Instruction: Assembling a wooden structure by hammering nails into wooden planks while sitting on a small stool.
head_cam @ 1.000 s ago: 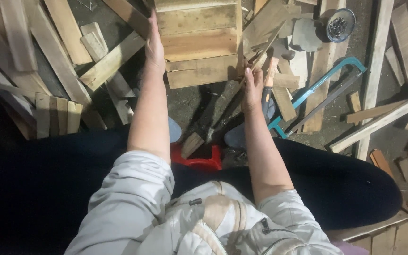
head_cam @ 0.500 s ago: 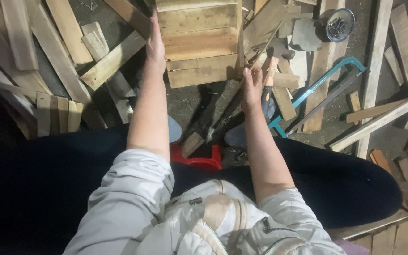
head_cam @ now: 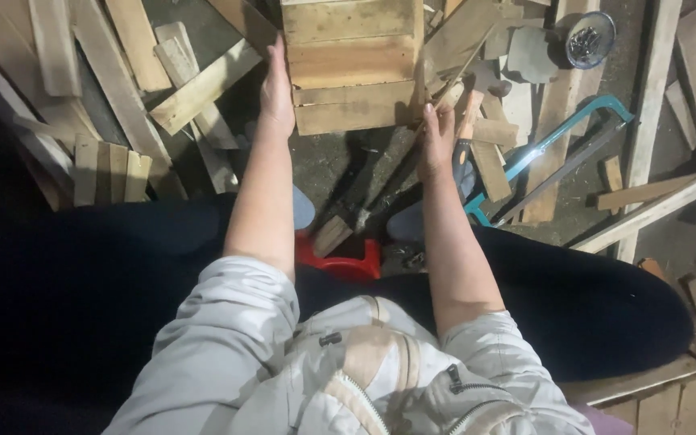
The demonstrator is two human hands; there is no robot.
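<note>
A wooden slatted panel point(head_cam: 352, 64) made of nailed boards stands in front of me on the dark floor. My left hand point(head_cam: 277, 90) grips its left edge, fingers pressed flat against the side. My right hand point(head_cam: 437, 137) holds the panel's lower right corner. Just right of that hand lies a hammer with an orange-and-black handle point(head_cam: 466, 129). I sit with dark trousers spread wide, a red stool point(head_cam: 346, 262) under me.
A teal-framed hacksaw point(head_cam: 561, 153) lies to the right. A round clear container of nails point(head_cam: 588, 39) sits at the top right. Loose planks and offcuts point(head_cam: 122, 89) are piled to the left and right, with a small wood block point(head_cam: 333, 235) between my feet.
</note>
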